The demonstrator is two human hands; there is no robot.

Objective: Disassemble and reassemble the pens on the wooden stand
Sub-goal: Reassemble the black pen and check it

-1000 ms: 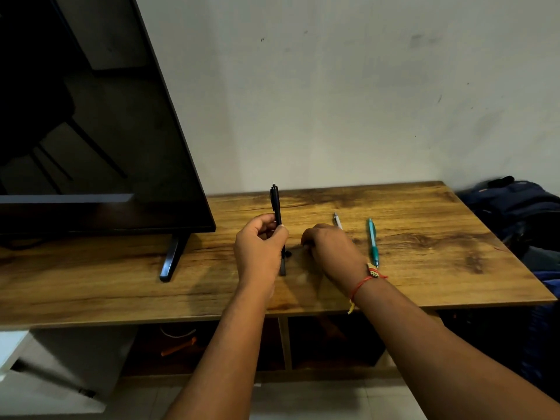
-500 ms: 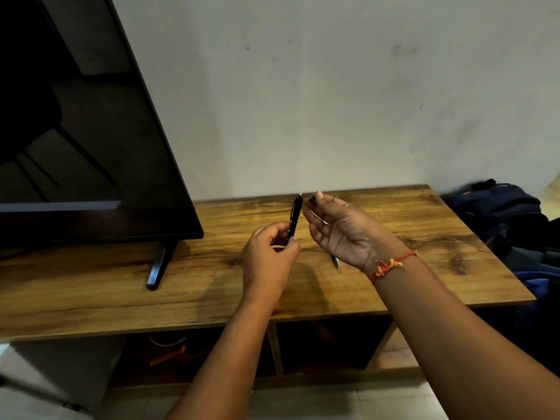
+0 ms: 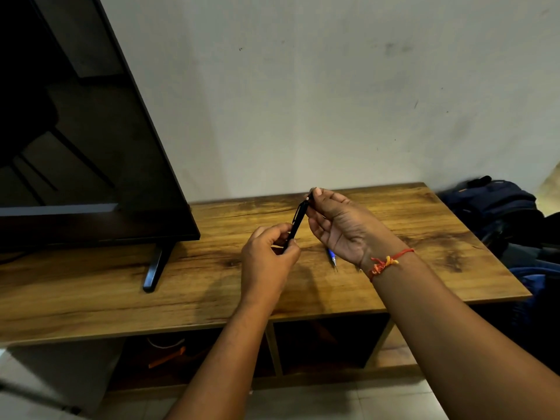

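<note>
Above the wooden stand [image 3: 91,298], a black pen [image 3: 298,219] tilts near upright; the left hand [image 3: 269,253] curls round its lower barrel; the right hand [image 3: 339,225] pinches its top, where earlier its fingertips hovered just beside; a blue pen [image 3: 331,257] lies below.

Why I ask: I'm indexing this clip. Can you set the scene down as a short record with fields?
held item: black pen, tilted, lifted above the wooden stand
left hand: grips the pen's lower part
right hand: pinches the pen's top end
on the stand: blue pen, partly hidden behind the right hand; television at the left
beside the stand: dark bags at the right
right wrist: red thread
</note>
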